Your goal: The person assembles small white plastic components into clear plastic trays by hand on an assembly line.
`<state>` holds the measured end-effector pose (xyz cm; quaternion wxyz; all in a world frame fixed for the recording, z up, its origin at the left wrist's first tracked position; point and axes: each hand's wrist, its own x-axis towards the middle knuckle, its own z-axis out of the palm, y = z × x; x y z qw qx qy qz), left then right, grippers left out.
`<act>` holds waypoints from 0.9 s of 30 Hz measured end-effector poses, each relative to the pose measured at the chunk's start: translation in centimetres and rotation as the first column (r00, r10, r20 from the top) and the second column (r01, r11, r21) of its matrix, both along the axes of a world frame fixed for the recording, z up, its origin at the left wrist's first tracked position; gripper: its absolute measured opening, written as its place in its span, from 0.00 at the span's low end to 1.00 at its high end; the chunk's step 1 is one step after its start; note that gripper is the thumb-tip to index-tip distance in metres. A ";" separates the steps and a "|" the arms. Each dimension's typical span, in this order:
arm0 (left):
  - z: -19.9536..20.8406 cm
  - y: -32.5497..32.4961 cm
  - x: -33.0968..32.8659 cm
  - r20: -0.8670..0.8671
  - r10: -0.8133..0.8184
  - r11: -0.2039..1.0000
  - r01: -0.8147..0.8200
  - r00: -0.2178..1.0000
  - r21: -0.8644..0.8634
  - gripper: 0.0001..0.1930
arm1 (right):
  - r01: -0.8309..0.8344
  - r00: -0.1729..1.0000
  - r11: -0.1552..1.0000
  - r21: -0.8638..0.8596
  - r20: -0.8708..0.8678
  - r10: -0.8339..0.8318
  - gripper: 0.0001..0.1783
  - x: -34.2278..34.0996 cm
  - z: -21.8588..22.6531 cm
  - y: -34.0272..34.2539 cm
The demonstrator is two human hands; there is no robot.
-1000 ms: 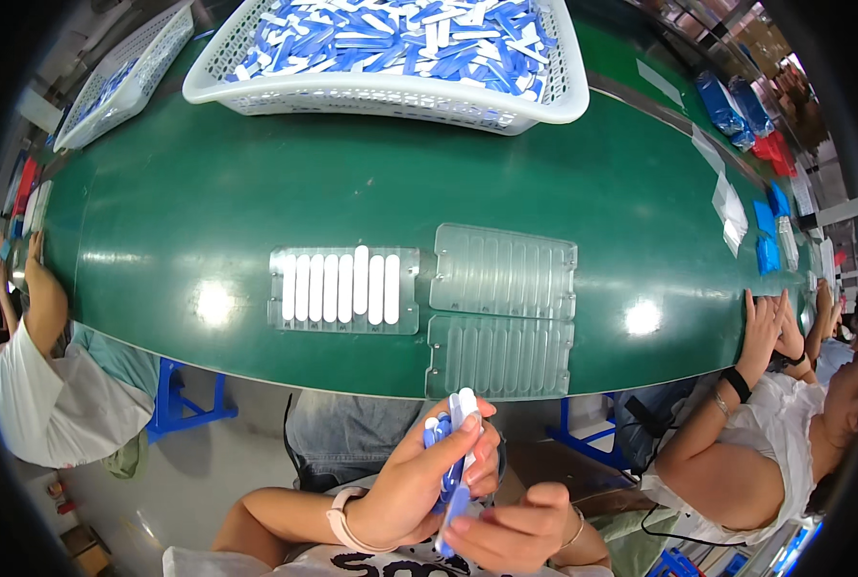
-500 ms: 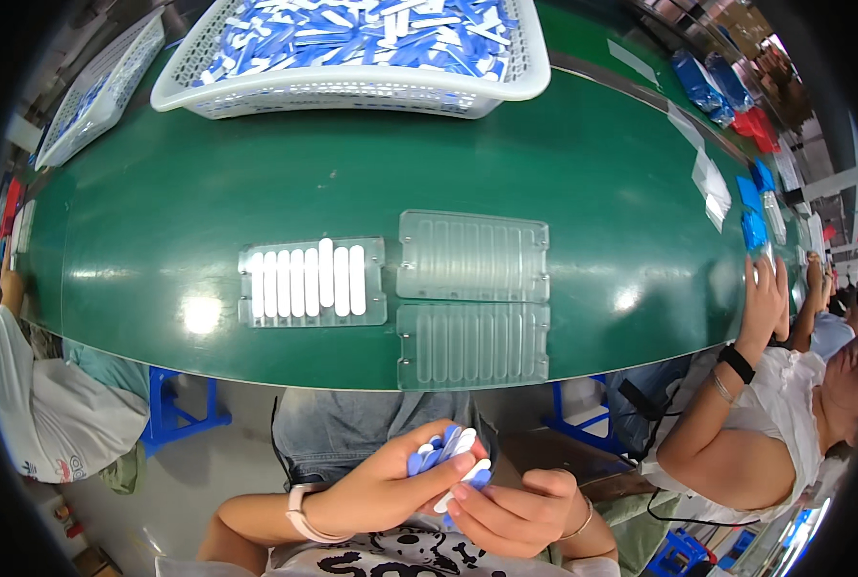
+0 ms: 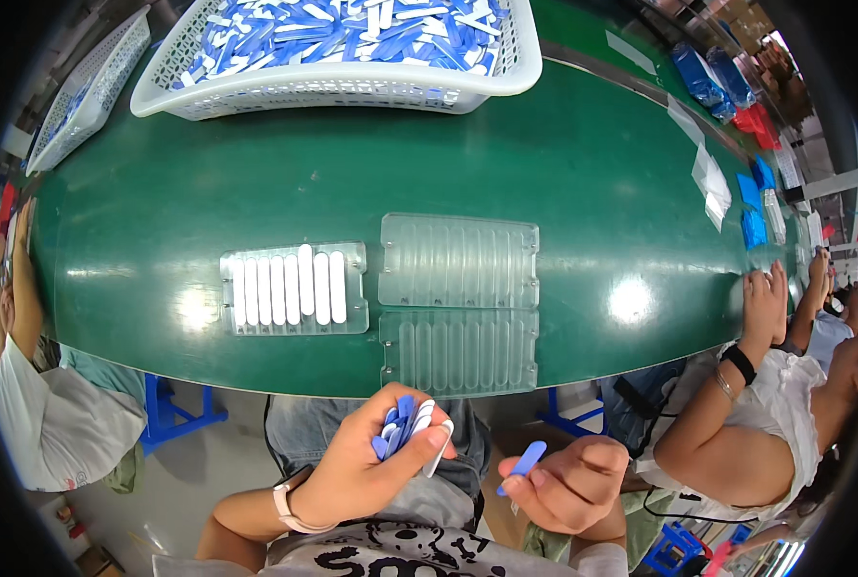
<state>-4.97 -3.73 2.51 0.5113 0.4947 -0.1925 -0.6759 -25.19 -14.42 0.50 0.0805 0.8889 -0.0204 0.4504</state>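
Observation:
My left hand (image 3: 357, 471) is closed around a bunch of small round-ended strips (image 3: 405, 423), some blue and some white, fanned out past the fingers. To its right, apart from it, my right hand (image 3: 571, 486) pinches a single blue strip (image 3: 530, 456) between thumb and fingers. Both hands are in front of the table edge, above my lap. On the table beyond them, a clear grooved tray (image 3: 357, 288) holds several white strips side by side, one sitting farther up than its neighbours. Beside it, two more clear grooved trays (image 3: 460, 262) lie one behind the other, with bare grooves.
A white perforated basket (image 3: 338, 85) heaped with blue and white strips stands at the back of the green table (image 3: 160, 202). Another basket (image 3: 92, 96) is at far left. White sheets (image 3: 711, 188) and blue packets (image 3: 752, 212) lie right. People sit on both sides.
My hands have moved apart. The right hand has drawn away to the right with one blue strip, while the left keeps the bunch. The view has shifted slightly.

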 end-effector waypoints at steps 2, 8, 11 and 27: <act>-0.3 -0.1 0.2 0.004 0.003 1.000 -0.003 1.000 0.011 0.07 | -0.001 1.000 1.000 0.009 0.003 0.001 0.12 0.5 -0.1 -0.5; -0.4 -0.3 0.6 -0.034 -0.024 1.000 0.024 0.999 0.002 0.07 | -0.025 0.977 0.974 0.224 -0.203 0.072 0.14 0.4 1.3 -0.9; -0.6 -0.2 0.4 -0.079 -0.001 1.000 0.000 0.997 -0.016 0.07 | 0.052 0.988 0.826 0.561 -0.149 0.039 0.15 1.1 1.3 -1.7; -1.5 -1.1 2.3 -0.945 0.075 0.997 -0.029 0.318 0.070 0.10 | 0.541 0.818 0.348 0.765 -0.575 -0.009 0.25 5.3 3.7 -6.2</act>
